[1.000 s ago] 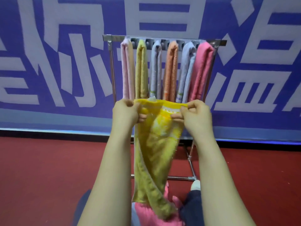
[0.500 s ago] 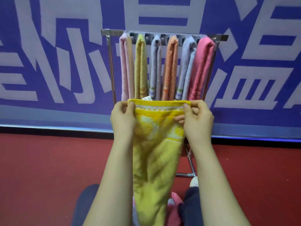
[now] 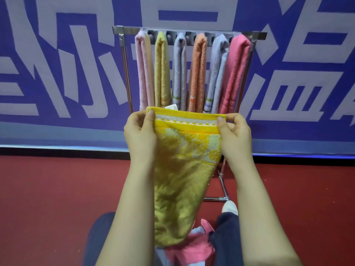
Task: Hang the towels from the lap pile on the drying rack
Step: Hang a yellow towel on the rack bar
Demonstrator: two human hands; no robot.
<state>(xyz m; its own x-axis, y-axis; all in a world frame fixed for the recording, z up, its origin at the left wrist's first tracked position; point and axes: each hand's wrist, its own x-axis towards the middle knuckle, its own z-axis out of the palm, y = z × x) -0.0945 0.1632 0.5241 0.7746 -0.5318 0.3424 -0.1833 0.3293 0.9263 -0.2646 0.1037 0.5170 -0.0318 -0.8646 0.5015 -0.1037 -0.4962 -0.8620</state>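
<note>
Pinching the top hem of the yellow towel, the left hand and the right hand each grip one upper corner, thumbs on the near face and fingers curled behind. The hem is stretched flat and level between them. The towel is in the air in front of the person, below the hung towels, and its lower end touches the lap pile, where pink and pale cloth shows between the knees. To do this step well, I judge that the hem should stay taut and level while the towel rises, so the tail clears the pile without dragging a piece off. Then it should be laid over a bar near its middle so both halves hang even. The cloth is thick terry, bright yellow with paler patches, a woven white band under the hem and a small label poking up behind it. It narrows downward as if folded or bunched lengthwise, and it looks limp enough to swing. Beyond it stands the rack, its bars carrying six towels side by side: pale pink, dull yellow, lilac, orange, lilac and deep pink. I cannot tell which bar is free. Behind is a blue and white wall, and below is a red floor.
</note>
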